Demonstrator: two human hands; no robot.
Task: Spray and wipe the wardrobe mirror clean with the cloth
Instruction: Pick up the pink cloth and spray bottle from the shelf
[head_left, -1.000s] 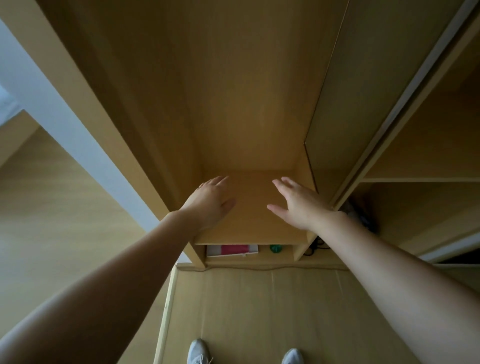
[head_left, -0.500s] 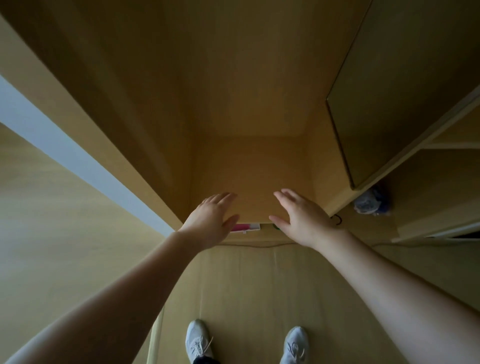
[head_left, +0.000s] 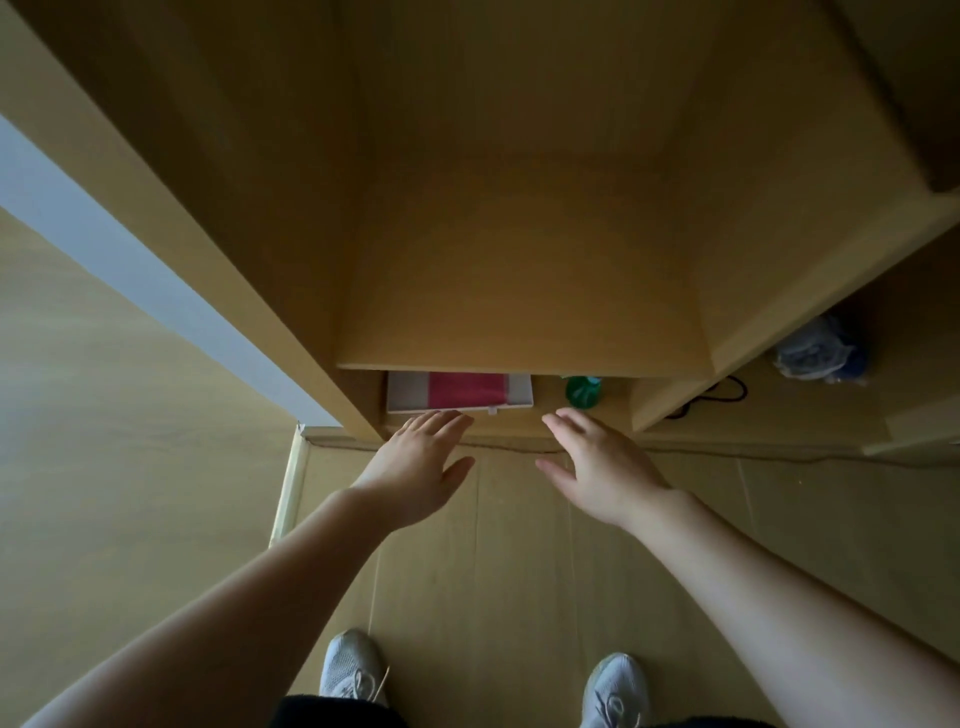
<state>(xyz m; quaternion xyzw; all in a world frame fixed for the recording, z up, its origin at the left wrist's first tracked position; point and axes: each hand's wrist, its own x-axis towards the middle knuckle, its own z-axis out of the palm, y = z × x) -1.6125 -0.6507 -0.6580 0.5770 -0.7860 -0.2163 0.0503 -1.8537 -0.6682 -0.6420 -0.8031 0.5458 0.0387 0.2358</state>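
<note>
I look steeply down into an open wooden wardrobe (head_left: 519, 208). On its lowest level, under a shelf (head_left: 519, 332), stands a green-topped bottle (head_left: 583, 391), only its cap showing, to the right of a white box with a pink centre (head_left: 460, 392). My left hand (head_left: 421, 470) hovers just in front of the box, fingers spread, holding nothing. My right hand (head_left: 597, 462) is stretched out flat a little below and beside the green bottle, apart from it. No mirror and no cloth is plainly visible.
A crumpled bluish-white bundle (head_left: 815, 356) lies in the right-hand compartment, with a black cable (head_left: 727, 395) near it. A thin cord (head_left: 727, 454) runs along the wardrobe's foot. My grey shoes (head_left: 350, 665) stand on the wooden floor. A pale wall strip (head_left: 104, 244) is at left.
My view has tilted further down and both hands have dropped from the shelf level to the wardrobe's bottom compartment, which now shows the box and green bottle fully.
</note>
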